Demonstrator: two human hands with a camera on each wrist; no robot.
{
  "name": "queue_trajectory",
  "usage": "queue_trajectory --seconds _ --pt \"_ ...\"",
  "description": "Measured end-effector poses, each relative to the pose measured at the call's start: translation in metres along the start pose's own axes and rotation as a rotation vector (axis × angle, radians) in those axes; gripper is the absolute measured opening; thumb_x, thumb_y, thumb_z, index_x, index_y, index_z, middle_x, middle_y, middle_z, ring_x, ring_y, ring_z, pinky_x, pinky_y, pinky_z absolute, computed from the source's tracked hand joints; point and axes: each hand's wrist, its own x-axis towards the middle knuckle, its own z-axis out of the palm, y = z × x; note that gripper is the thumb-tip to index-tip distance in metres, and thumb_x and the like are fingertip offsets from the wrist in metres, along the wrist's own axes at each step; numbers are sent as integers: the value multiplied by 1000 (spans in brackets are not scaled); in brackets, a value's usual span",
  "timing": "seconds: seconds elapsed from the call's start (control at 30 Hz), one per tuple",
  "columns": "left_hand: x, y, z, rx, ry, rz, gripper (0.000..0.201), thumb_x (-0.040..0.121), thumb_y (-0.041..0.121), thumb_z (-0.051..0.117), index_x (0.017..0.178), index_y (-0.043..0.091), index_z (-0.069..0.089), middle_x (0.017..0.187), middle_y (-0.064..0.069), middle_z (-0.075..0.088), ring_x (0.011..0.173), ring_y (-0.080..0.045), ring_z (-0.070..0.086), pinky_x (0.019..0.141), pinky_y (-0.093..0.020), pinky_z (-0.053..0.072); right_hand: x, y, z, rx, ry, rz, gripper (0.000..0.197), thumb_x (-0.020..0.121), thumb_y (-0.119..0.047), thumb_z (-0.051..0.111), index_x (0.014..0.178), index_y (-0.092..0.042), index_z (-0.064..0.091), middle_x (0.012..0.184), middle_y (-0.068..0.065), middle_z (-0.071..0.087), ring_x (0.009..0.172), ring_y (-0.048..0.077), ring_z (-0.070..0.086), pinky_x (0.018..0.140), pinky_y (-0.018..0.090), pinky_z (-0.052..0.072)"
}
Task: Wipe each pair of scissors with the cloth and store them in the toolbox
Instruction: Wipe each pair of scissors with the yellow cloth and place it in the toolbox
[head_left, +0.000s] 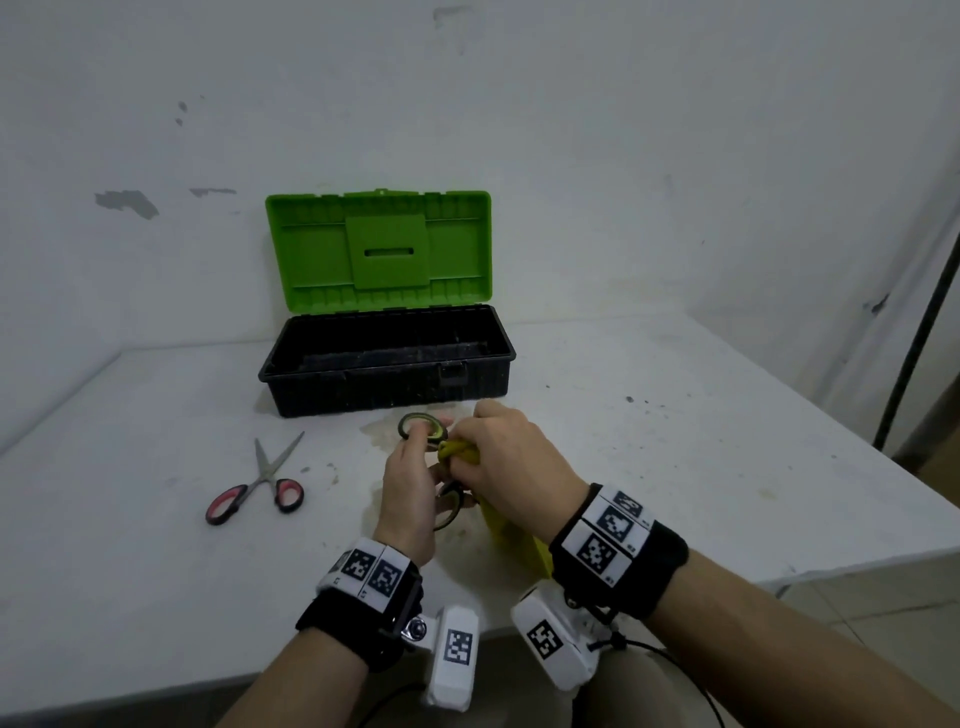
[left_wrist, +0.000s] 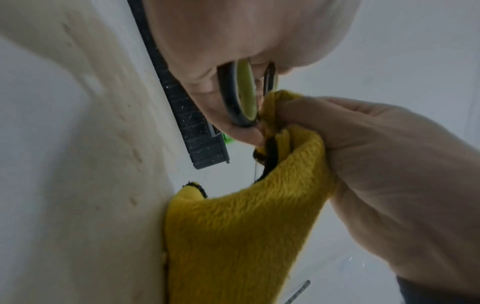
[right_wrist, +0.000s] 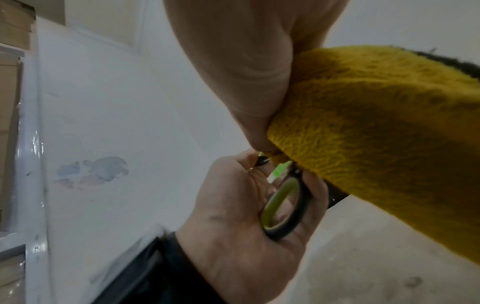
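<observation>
The toolbox (head_left: 387, 358) stands open at 12 o'clock on the worktop (head_left: 675, 426), green lid upright; nothing shows in its black tray. The left hand (head_left: 408, 493) has its grip around the green-handled scissors (head_left: 418, 430), and the right hand (head_left: 511, 457) bunches the yellow cloth (head_left: 511, 525) against them. Only the head view shows the red-handled scissors (head_left: 257, 486) lying at 9 o'clock; the wrist views show the cloth's black edging.

left hand (left_wrist: 233, 51) holding green-handled scissors (left_wrist: 241, 94), right hand (left_wrist: 384, 164) gripping yellow cloth (left_wrist: 233, 236)
</observation>
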Motion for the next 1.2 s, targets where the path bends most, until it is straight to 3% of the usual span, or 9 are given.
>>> queue_trajectory --seconds 0.13,0.33,0.47,0.6,0.67,0.77,0.87,0.97,1.2 --pt "-2 0 5 -40 -23 0 39 98 46 43 87 19 70 81 -6 71 77 -20 68 52 -29 51 3 -11 6 15 28 5 14 90 -28 59 100 -20 62 93 -3 51 82 19 57 73 35 52" --pt "0 2 3 -23 21 14 38 103 47 36 112 33 70 100 -4 75 90 -22 73 56 -32 55 4 -6 2 8 19 54 8 90 -24 60 94 -18 65 89 -3 47 78 19 54 67 31 46" --pt "-3 -3 7 14 30 -12 47 103 56 32 116 32 70 107 -6 76 99 -23 73 74 -43 61 5 -11 7 4 39 4 13 90 -26 59 98 -16 64 97 -1 52 83 20 57 72 33 50" --pt "1 3 1 23 51 25 40 106 47 33 118 31 68 94 -3 72 77 -18 72 56 -35 57 5 -2 2 10 8 94 14 88 -27 62 94 -17 68 91 -2 51 81 19 56 68 30 47" --pt "4 4 -1 17 43 15 38 106 45 36 117 23 65 86 -4 68 61 -14 67 54 -35 55 7 6 -4 51 55 108 14 87 -30 64 91 -18 70 87 -3 52 79 14 52 65 22 42" --pt "5 3 -1 27 14 -12 40 105 42 41 114 10 63 83 -14 63 56 -16 64 54 -35 55 8 9 -8 44 106 97 13 89 -31 64 92 -20 70 87 -3 51 77 13 51 64 22 41" --pt "6 2 0 59 8 -13 38 104 41 43 110 13 67 92 -19 70 68 -21 70 58 -40 58 2 5 -2 13 38 75 13 89 -28 62 95 -19 69 91 -1 50 80 18 54 70 32 49" --pt "7 0 -2 81 44 -21 37 103 43 42 109 17 67 104 -22 70 91 -33 72 67 -46 62 -5 3 2 0 -56 15 16 88 -26 63 97 -16 70 90 -3 47 79 17 52 70 29 46" --pt "3 5 2 180 -1 16 41 106 46 35 108 21 68 103 -25 70 92 -37 71 72 -55 62 -6 0 -6 -33 -126 -78 17 87 -28 65 100 -19 72 89 -6 44 75 12 46 65 25 38"
